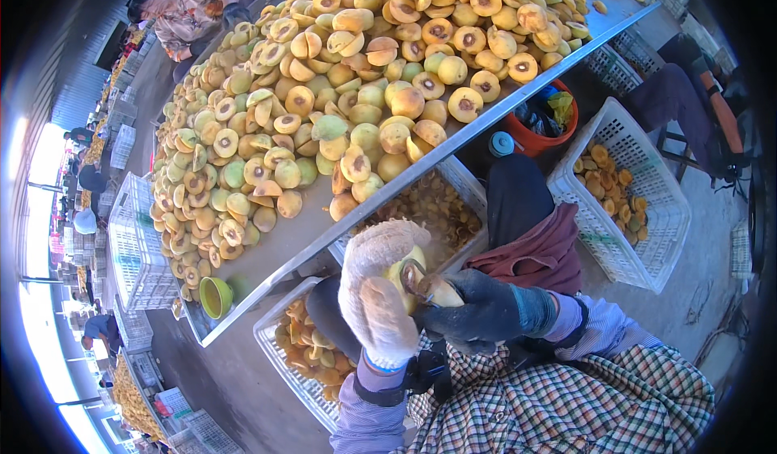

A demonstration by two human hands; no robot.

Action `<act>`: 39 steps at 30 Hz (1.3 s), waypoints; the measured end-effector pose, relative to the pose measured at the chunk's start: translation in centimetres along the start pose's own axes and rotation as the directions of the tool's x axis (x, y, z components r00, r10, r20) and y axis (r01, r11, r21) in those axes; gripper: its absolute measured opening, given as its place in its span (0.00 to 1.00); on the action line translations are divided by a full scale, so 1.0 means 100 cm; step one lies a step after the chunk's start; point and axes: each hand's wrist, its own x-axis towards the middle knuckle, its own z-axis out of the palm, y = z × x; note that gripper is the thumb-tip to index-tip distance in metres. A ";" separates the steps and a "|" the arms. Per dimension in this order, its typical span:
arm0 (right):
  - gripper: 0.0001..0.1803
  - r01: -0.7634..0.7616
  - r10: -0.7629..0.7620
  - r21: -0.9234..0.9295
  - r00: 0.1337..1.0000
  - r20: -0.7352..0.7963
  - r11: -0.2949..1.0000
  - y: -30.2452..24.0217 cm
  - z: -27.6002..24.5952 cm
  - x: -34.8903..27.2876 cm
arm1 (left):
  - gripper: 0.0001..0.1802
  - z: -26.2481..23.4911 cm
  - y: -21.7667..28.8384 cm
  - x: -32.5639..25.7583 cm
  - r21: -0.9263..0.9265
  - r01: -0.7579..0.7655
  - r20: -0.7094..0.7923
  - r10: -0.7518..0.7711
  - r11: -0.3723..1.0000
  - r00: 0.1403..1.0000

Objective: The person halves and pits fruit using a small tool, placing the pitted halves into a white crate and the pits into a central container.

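Note:
In the middle foreground my left hand (pixel 379 292), in a thick whitish glove, is closed around a yellow-green peach half (pixel 396 274). Its cut side, brown at the center, faces my right hand (pixel 477 308). That hand wears a dark glove and is closed on a short pale-ended tool (pixel 442 292), held against the peach; most of the tool is hidden by the fingers. Both hands meet in front of the table's metal edge (pixel 388 187), over a crate of brown pits and scraps (pixel 437 203). Beyond it lies a large heap of halved peaches (pixel 324 106).
A white crate with peach pieces (pixel 603 183) stands at right, another crate (pixel 312 349) below left. An orange-red bucket (pixel 550 118) and a blue-lidded bottle (pixel 502 143) sit under the table. A green bowl (pixel 215 297) rests at the table's corner. Other people work at far left.

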 end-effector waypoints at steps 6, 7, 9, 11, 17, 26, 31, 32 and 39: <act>0.20 0.033 -0.035 0.024 0.997 0.073 0.999 0.000 -0.009 0.000 | 0.30 -0.004 0.004 0.019 0.192 -0.152 0.159 0.122 0.970 0.980; 0.20 -0.003 0.003 0.000 0.999 0.033 1.000 -0.001 -0.009 0.000 | 0.30 -0.004 0.012 0.026 0.156 -0.008 0.194 -0.022 0.988 0.981; 0.21 -0.078 0.075 -0.044 0.996 -0.052 0.996 -0.005 -0.008 -0.001 | 0.31 -0.005 0.025 0.033 0.101 0.305 0.240 -0.321 0.947 0.916; 0.21 -0.091 0.085 -0.072 0.994 -0.074 0.993 0.002 -0.010 0.001 | 0.30 -0.007 0.017 0.036 0.205 0.222 0.267 -0.272 0.953 0.924; 0.19 -0.018 0.016 -0.042 0.999 -0.049 0.999 -0.002 -0.012 0.002 | 0.31 0.006 0.014 0.031 -0.134 0.411 0.103 -0.400 0.902 0.911; 0.15 0.092 -0.138 -0.202 0.964 -0.227 0.975 -0.001 -0.002 0.002 | 0.29 0.007 0.005 0.018 -0.290 0.387 -0.037 -0.414 0.876 0.910; 0.13 0.285 -0.352 -0.274 0.906 -0.236 0.918 0.013 -0.003 0.007 | 0.31 0.014 0.008 0.013 -0.312 0.338 -0.102 -0.385 0.888 0.917; 0.13 0.278 -0.344 -0.273 0.909 -0.235 0.921 0.014 -0.003 0.008 | 0.30 0.017 0.009 0.013 -0.303 0.311 -0.116 -0.359 0.901 0.926; 0.19 0.074 -0.087 -0.113 0.990 -0.109 0.991 -0.003 -0.005 0.000 | 0.22 0.015 0.010 0.012 -0.032 0.079 0.013 -0.078 0.996 0.997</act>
